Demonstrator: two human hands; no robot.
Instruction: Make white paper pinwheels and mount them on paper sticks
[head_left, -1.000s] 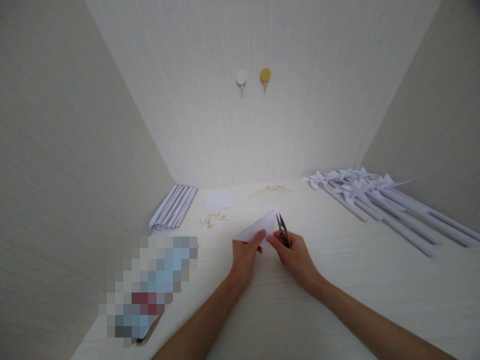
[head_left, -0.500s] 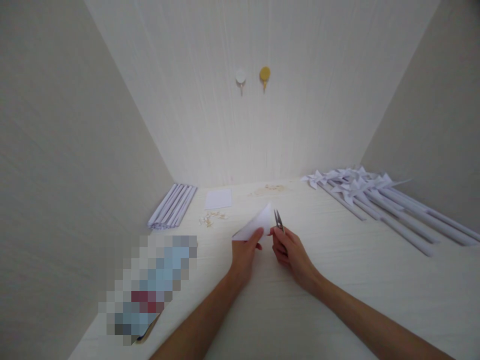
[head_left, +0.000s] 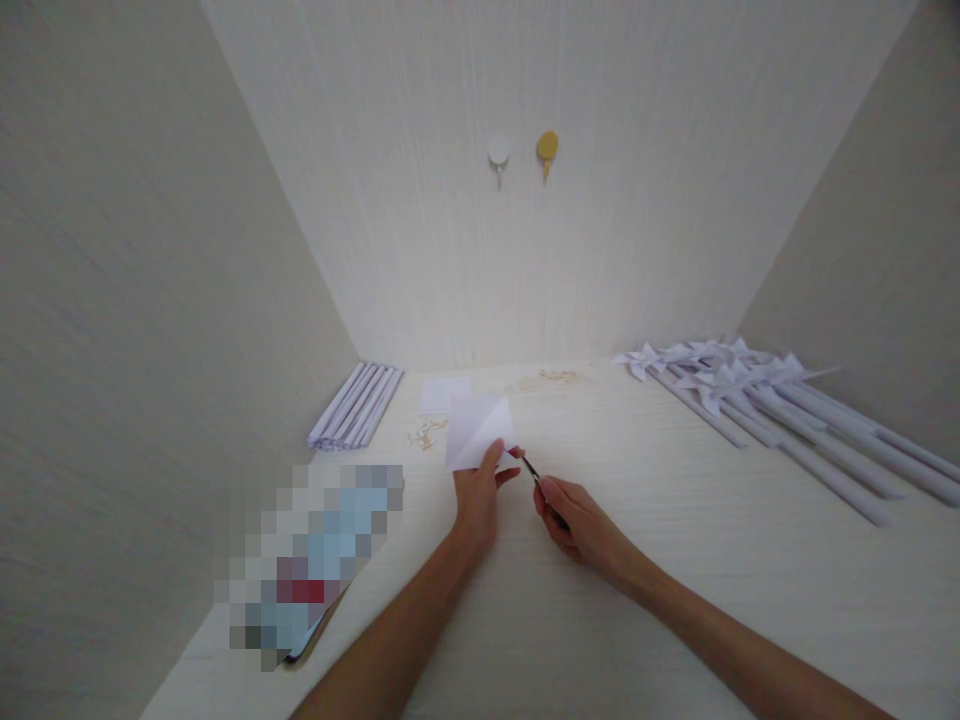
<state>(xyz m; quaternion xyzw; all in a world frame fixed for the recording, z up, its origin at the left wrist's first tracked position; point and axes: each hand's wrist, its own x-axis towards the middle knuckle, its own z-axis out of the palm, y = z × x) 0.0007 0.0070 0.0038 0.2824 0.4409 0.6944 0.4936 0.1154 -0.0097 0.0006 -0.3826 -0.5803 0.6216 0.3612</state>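
At frame centre, the left hand (head_left: pixel 474 497) pinches a folded white paper (head_left: pixel 477 430); the right hand (head_left: pixel 576 518) grips what look like small snips (head_left: pixel 531 470) touching its lower edge.

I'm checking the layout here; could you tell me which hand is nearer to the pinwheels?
Right. The right hand, holding snips, sits mid-table on the pinwheels' side, well short of them. The left hand holds the paper farther away, to its left.
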